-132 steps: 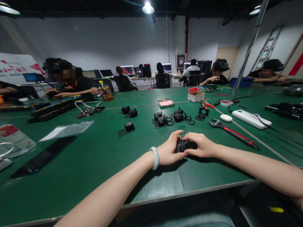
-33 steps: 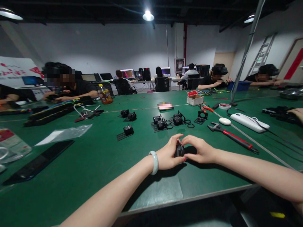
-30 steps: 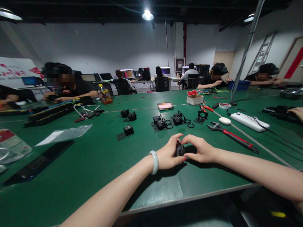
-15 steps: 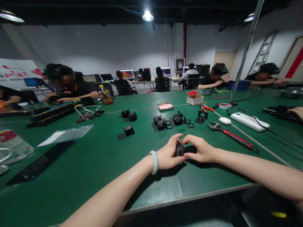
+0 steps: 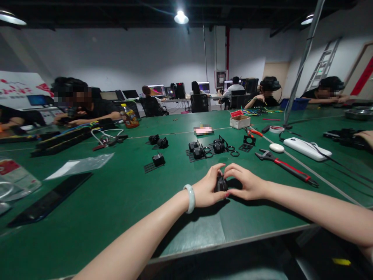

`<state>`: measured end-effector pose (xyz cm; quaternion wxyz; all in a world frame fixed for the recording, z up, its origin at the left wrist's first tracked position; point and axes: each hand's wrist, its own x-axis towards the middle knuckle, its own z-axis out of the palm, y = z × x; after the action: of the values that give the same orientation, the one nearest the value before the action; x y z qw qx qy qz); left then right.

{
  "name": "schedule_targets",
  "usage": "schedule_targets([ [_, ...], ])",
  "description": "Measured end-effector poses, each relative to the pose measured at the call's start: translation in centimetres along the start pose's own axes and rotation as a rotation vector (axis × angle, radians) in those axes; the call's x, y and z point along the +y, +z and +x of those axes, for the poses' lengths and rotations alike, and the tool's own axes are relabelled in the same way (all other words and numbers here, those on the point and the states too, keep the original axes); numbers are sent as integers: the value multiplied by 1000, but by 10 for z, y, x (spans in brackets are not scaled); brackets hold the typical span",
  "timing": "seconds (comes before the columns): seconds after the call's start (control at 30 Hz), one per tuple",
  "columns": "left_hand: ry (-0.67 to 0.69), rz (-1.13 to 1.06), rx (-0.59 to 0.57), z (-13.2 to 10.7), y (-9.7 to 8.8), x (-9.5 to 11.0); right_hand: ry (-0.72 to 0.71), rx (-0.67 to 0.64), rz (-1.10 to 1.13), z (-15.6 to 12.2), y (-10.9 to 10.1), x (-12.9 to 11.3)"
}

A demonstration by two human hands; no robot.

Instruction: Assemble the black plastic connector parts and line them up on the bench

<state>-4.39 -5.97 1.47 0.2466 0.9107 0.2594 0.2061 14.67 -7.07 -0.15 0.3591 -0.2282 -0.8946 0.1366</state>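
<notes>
My left hand [image 5: 205, 190], with a pale bangle at the wrist, grips a small black camera-like part [image 5: 220, 185] just above the near part of the table. Thumb and fingers close round its left side. My right hand [image 5: 246, 182] curves in from the other side, thumb and fingertips at the part's right edge; the fingers partly hide it. Beyond my hands lie similar black assemblies [image 5: 198, 151] with slotted plates and black rings [image 5: 234, 153]. Another black assembly [image 5: 158, 160] lies to the left, and a black bracket [image 5: 247, 143] to the right.
On the right lie an adjustable wrench [image 5: 287, 167], a white oval object [image 5: 276, 147], a white power bank [image 5: 307, 149] with a cable, and a tape roll [image 5: 276, 130]. A small box [image 5: 239, 121] stands farther back. Plastic bags [image 5: 80, 165] lie left. Several people sit around.
My right fingers have shifted slightly around the black part, which seems turned a little. My left hand keeps its hold. The view has tilted very slightly.
</notes>
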Motion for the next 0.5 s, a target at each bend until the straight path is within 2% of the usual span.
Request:
schedule_targets([
  [0.5,0,16,6,0,0,0,14,13,-16,0,4,4],
])
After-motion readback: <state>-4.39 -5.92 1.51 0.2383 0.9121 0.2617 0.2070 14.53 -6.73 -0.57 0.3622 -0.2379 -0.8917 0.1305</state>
